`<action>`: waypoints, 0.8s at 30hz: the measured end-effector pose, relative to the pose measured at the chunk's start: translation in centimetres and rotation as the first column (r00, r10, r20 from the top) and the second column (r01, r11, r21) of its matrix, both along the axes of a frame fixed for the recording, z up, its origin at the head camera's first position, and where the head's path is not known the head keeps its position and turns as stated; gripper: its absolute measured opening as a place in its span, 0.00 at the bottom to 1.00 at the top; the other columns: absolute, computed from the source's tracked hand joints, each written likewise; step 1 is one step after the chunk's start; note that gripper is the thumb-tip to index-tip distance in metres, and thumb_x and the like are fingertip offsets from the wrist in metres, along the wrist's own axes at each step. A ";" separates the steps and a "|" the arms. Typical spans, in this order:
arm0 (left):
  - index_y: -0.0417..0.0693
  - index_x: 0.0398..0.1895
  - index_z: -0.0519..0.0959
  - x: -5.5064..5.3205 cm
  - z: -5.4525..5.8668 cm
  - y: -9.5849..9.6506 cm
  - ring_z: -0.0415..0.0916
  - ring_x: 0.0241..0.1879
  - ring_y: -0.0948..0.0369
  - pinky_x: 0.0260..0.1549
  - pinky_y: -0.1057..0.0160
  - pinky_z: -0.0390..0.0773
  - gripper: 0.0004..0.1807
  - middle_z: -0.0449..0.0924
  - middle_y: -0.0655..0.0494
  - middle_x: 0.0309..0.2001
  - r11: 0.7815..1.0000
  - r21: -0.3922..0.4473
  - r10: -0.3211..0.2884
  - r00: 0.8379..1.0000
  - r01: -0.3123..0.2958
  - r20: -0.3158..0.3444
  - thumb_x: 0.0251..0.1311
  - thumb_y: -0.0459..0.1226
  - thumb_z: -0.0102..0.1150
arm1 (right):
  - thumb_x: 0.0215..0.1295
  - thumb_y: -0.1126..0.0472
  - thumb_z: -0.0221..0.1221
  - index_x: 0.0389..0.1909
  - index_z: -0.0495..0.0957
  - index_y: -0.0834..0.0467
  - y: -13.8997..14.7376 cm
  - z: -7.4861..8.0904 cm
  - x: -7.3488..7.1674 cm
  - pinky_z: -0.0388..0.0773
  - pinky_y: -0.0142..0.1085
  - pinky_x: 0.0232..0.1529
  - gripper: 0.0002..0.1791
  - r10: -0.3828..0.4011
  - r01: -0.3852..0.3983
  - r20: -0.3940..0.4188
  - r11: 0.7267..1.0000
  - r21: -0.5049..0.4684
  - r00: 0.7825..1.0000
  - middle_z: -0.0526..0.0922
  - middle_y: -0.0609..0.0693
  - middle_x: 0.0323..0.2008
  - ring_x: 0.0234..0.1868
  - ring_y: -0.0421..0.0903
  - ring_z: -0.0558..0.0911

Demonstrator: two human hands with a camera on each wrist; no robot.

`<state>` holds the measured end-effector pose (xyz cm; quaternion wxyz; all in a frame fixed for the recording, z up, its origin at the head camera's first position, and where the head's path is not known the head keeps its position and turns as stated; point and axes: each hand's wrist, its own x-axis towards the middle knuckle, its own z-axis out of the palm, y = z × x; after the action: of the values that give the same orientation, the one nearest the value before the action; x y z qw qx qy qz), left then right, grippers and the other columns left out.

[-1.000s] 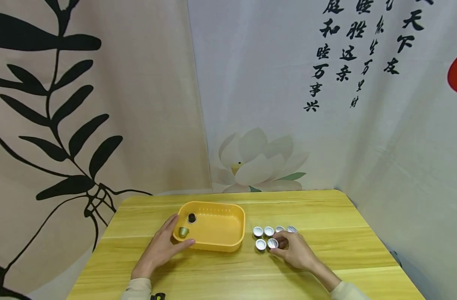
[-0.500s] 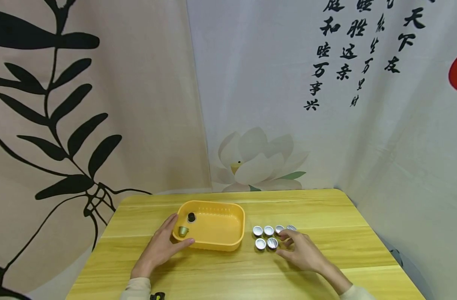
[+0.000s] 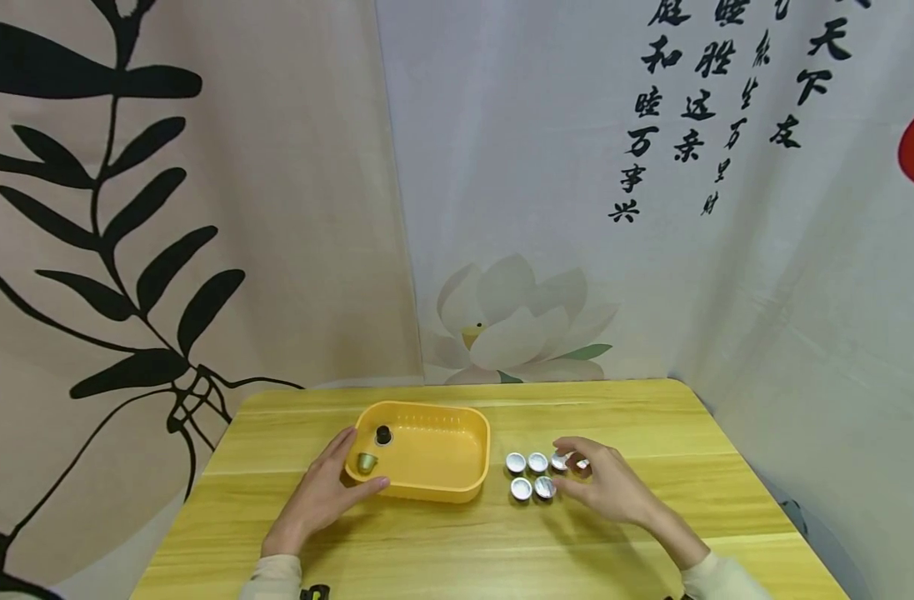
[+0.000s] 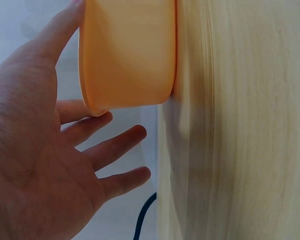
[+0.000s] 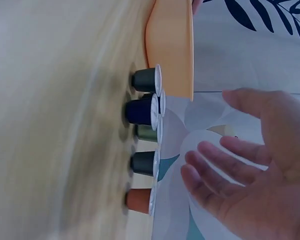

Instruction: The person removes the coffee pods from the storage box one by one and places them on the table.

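My left hand [image 3: 322, 496] spans the left front corner of a yellow plastic tray [image 3: 442, 454], thumb on the near rim and fingers at the left side. In the left wrist view, its lower fingers stick out free of the tray wall [image 4: 130, 55]. Inside the tray are a black coffee capsule [image 3: 383, 435] and a gold-green capsule [image 3: 367, 463]. Over the right end of several foil-lidded capsules [image 3: 516, 463] hovers my right hand [image 3: 606, 487], thumb and fingers apart, holding nothing. From its wrist, an orange capsule [image 5: 139, 200] and a navy capsule [image 5: 140, 111] show.
The capsules stand lid up in two rows on the wooden table [image 3: 442, 550], just right of the tray. Behind the table hangs a printed curtain [image 3: 546, 208]. A small black object [image 3: 316, 592] shows beside the left sleeve.
My right hand has moved right from the front-row capsule to above the back row's right end, its thumb and fingers spreading. The left hand and tray have stayed put.
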<state>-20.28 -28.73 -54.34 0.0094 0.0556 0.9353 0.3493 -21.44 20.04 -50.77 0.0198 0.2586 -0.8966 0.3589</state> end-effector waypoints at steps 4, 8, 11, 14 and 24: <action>0.41 0.94 0.49 0.0 0.0 0.0 0.48 0.91 0.32 0.85 0.23 0.59 0.66 0.44 0.39 0.94 1.000 0.000 -0.002 1.000 0.002 -0.001 0.70 0.68 0.71 | 0.78 0.52 0.73 0.72 0.81 0.61 -0.2 0.3 -0.6 0.92 0.45 0.53 0.29 0.025 -0.025 -0.014 1.000 0.001 1.000 0.90 0.57 0.64 0.57 0.61 0.91; 0.42 0.94 0.49 0.0 0.0 0.0 0.50 0.91 0.31 0.84 0.22 0.59 0.66 0.44 0.39 0.94 1.000 0.004 -0.001 1.000 0.001 -0.005 0.69 0.67 0.72 | 0.78 0.51 0.72 0.72 0.81 0.60 -0.6 0.6 -1.2 0.93 0.49 0.57 0.29 0.051 -0.051 -0.036 0.999 0.011 0.998 0.89 0.56 0.66 0.60 0.60 0.90; 0.42 0.94 0.50 0.0 -0.2 0.0 0.50 0.90 0.31 0.84 0.22 0.60 0.66 0.45 0.39 0.94 1.000 0.008 -0.001 1.000 0.001 -0.009 0.69 0.67 0.72 | 0.79 0.52 0.72 0.73 0.81 0.58 -1.1 0.9 -1.7 0.91 0.52 0.61 0.28 0.067 -0.066 -0.054 0.997 0.031 0.996 0.89 0.54 0.67 0.62 0.57 0.89; 0.41 0.94 0.50 0.0 -0.3 0.0 0.51 0.90 0.30 0.84 0.22 0.59 0.66 0.45 0.38 0.94 1.000 0.009 0.000 1.000 0.000 -0.012 0.69 0.67 0.72 | 0.79 0.53 0.72 0.74 0.80 0.56 -1.6 1.3 -2.2 0.89 0.53 0.64 0.28 0.092 -0.089 -0.061 0.995 0.042 0.994 0.88 0.53 0.69 0.64 0.56 0.89; 0.42 0.94 0.50 -0.1 -0.2 0.0 0.51 0.90 0.31 0.85 0.23 0.60 0.66 0.45 0.40 0.94 1.000 0.001 0.007 1.000 -0.007 -0.008 0.69 0.68 0.72 | 0.81 0.49 0.70 0.79 0.76 0.56 -3.8 2.2 -3.8 0.84 0.62 0.72 0.32 0.179 -0.178 -0.006 0.983 0.038 0.984 0.83 0.56 0.76 0.73 0.61 0.84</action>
<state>-20.38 -28.76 -54.54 0.0043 0.0539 0.9353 0.3497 -25.25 16.28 -48.59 -0.0130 0.3399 -0.8762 0.3413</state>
